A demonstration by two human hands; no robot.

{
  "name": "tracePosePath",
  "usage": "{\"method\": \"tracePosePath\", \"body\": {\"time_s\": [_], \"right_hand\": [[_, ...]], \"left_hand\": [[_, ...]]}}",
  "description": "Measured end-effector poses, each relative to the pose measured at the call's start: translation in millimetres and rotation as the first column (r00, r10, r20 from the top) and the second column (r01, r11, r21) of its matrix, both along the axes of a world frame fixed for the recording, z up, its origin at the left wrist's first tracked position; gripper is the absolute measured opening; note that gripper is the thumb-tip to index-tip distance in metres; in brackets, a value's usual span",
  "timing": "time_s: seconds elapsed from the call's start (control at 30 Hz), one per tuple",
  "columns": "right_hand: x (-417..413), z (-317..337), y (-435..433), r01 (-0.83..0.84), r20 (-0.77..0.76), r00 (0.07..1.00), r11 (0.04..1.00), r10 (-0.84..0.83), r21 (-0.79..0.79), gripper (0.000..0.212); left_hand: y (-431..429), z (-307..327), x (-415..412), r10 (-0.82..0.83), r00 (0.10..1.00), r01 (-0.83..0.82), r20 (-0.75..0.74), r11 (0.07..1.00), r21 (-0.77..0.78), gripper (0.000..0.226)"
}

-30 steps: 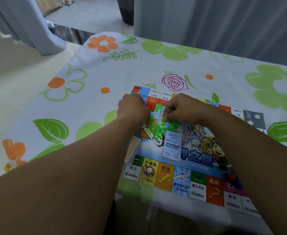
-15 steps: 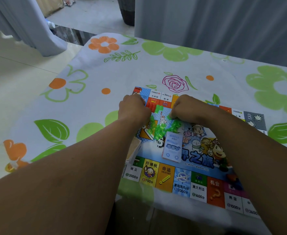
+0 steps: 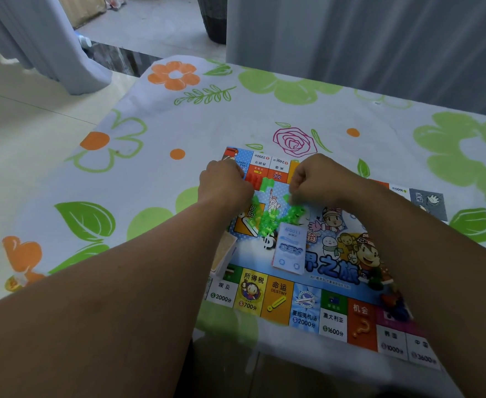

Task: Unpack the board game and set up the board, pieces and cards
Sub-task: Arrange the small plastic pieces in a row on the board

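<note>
Clerk: Grip, left side first?

Inspector: Left hand [image 3: 225, 185] was curled, knuckles up, over the far left part of the board [image 3: 333, 320]. Its fingers were hidden underneath. I could not tell whether they held anything.

Clerk: Below that hand?

Inspector: One tan stack of cards [image 3: 225, 251] lay at the board's left edge, partly covered by the left forearm.

Clerk: The middle?

Inspector: One heap of green pieces [image 3: 269, 222] lay on the board's centre picture, between the two hands. The left hand was right at the heap, but contact could not be confirmed. A pale blue stack of cards [image 3: 289, 248] lay flat just beside the heap on the near side, apart from both hands.

Clerk: Right grip?

Inspector: Right hand [image 3: 319, 179] was likewise curled, fingertips turned down at the heap's far right edge. Whether they pinched a piece could not be told.

Clerk: Further right?

Inspector: A few dark and red pieces [image 3: 395, 303] lay on the board close by the right forearm, too blurred to identify. The board lay flat on a flowered tablecloth [image 3: 155, 173], close to the table's near edge.
</note>
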State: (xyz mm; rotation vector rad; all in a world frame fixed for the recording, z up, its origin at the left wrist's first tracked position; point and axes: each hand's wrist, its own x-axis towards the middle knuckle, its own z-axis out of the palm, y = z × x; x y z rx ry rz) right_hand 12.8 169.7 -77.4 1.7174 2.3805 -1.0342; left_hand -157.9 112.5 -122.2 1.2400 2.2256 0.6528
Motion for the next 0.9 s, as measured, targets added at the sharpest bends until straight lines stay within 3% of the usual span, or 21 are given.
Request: {"method": "tracePosePath", "body": {"time_s": [0.3,0.7,0.9], "right_hand": [[-10,-10,-6,-0.031,-0.053,0.998,0.997,0.035,0.071,0.007],[-16,-19,-9,0.01,-0.076,0.997,0.994,-0.001,0.112,0.036],[-15,-23,-6,0.019,-0.089,0.996,0.995,-0.01,0.099,0.03]], "left_hand": [[0,1,-1,0.001,1.0,-0.001,-0.002,1.0,0.004,0.031],[-2,2,0,-0.004,1.0,0.004,-0.002,1.0,0.004,0.03],[-1,3,0,-0.012,1.0,0.012,-0.006,1.0,0.002,0.032]]}}
